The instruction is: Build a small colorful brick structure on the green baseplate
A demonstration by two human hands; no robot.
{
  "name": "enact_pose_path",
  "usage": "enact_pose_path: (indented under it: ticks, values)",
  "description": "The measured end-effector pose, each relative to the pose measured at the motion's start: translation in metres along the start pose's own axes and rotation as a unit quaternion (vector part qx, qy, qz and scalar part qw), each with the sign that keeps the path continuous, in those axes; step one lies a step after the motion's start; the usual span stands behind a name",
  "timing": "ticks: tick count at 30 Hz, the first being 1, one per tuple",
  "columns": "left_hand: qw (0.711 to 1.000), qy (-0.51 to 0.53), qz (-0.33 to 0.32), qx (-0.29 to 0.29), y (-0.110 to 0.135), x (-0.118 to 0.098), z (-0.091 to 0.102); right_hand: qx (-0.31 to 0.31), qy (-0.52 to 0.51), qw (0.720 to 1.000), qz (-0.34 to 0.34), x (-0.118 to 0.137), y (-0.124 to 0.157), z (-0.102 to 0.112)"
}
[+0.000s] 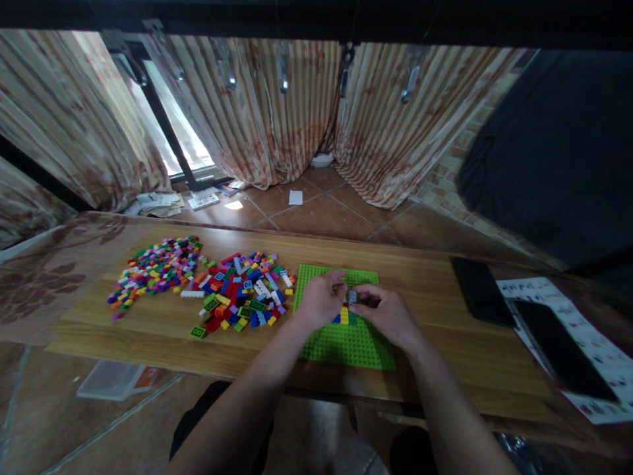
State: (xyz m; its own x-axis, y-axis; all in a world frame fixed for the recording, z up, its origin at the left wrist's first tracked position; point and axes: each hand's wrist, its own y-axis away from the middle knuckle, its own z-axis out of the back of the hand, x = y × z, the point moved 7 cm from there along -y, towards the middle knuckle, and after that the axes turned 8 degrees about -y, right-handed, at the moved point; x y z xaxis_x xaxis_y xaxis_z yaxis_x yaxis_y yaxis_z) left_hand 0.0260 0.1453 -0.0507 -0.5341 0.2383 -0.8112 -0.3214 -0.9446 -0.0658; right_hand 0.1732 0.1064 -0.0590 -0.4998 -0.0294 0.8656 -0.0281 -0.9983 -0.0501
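Note:
A green baseplate [346, 343] lies on the wooden table [435, 290]. A small stack of bricks [345, 315], yellow, blue and green, stands near the plate's middle. My left hand [321, 300] and my right hand [388, 313] meet over that stack. Both have their fingers pinched together around a small grey-white brick [352, 297] on top of the stack. Left of the plate lies a pile of larger mixed-colour bricks [242, 293]. Further left is a spread of small coloured bricks [155, 267].
Two black phones [482, 290] [561, 349] lie at the right, the nearer one on a printed sheet [593, 343]. A patterned cloth [44, 277] covers the surface at left. Curtains [277, 112] hang behind, with papers [158, 203] on the tiled floor. A clear box [111, 381] sits on the floor.

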Motion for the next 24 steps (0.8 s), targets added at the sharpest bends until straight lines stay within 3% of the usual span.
enact_pose_path:
  ticks: [7,24]
  values:
    - [0.999,0.017,0.037,0.002,-0.0009,0.0022,-0.0056,-0.009,0.001,1.0,-0.001,0.0041,-0.0009,0.0013]
    - [0.998,-0.031,0.054,0.007,-0.003,-0.0026,-0.005,0.014,0.002,0.999,-0.03,0.0039,-0.0047,-0.0009]
